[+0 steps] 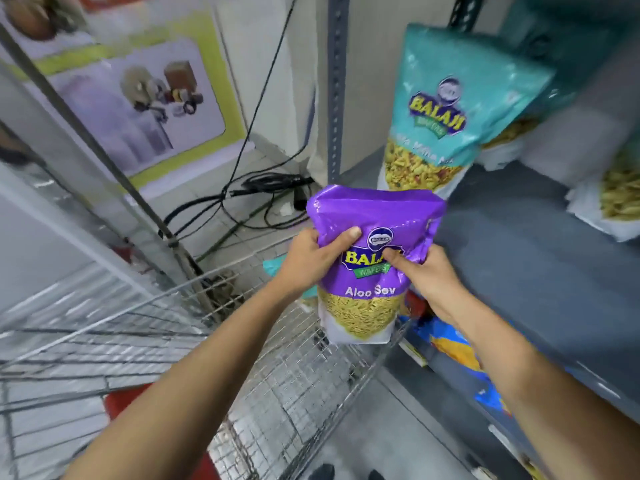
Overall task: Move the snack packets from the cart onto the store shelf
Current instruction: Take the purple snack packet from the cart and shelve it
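Observation:
I hold a purple Aloo Sev snack packet [374,216] upright with both hands, above the far right corner of the wire cart [284,382] and just left of the grey store shelf [526,258]. My left hand [311,258] grips its left side, thumb across the front. My right hand [422,271] pinches its right side near the logo. A teal snack packet [446,98] stands on the shelf behind it. Part of another teal packet [273,266] peeks out in the cart below my left hand.
More packets lean at the shelf's right end [620,195]. Blue and orange packets [453,348] lie on the lower shelf. A perforated steel upright [336,91] bounds the shelf's left side. Black cables [256,192] lie on the floor by a wall poster [145,105].

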A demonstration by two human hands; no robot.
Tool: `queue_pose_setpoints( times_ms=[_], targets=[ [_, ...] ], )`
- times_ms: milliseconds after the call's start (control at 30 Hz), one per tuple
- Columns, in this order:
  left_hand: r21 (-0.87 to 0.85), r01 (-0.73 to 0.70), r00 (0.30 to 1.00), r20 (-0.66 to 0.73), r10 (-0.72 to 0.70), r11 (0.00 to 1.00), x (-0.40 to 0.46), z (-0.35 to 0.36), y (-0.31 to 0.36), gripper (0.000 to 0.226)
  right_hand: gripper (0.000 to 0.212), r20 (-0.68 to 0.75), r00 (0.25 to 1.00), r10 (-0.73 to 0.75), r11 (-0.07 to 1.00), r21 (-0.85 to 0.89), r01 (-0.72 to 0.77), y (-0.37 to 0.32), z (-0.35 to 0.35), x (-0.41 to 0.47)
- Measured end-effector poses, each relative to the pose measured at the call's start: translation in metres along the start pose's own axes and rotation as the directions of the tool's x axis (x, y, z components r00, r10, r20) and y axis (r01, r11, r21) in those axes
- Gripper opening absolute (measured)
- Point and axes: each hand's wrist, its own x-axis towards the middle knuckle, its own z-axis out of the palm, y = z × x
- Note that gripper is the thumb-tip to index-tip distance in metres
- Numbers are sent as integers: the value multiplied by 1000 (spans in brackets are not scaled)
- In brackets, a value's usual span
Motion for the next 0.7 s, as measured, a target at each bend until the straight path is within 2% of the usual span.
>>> queue_pose_setpoints(
  times_ms=[67, 167, 267, 400, 500, 600, 700],
  targets=[
    [-5, -75, 995, 63, 75, 997, -4, 23, 43, 19, 34, -67, 995, -69, 997, 27, 71, -34, -23, -23],
    [49, -193, 969, 169, 182, 980, -8, 64, 92, 35, 25, -202, 968, -147, 989, 0, 150, -71, -67, -55],
    [26, -291, 911, 312, 269, 956, -5, 118, 124, 12, 18, -337, 918, -210, 978, -56, 203, -96, -121, -91],
    [15, -395, 844, 400, 356, 919, -6, 205, 154, 15, 18, -482, 836, -261, 965, -115, 235, -115, -193, -137],
    [4, -407, 811, 462, 359, 913, -6, 276, 163, 27, 24, -571, 774, -273, 962, -140, 236, -124, -245, -166],
    [-52, -375, 789, 506, 348, 926, -11, 341, 167, 27, 22, -648, 709, -277, 961, -192, 200, -124, -293, -192],
    [-74, -369, 763, 546, 347, 926, -20, 397, 168, 29, 19, -724, 652, -226, 974, -165, 154, -116, -337, -214]
  ],
)
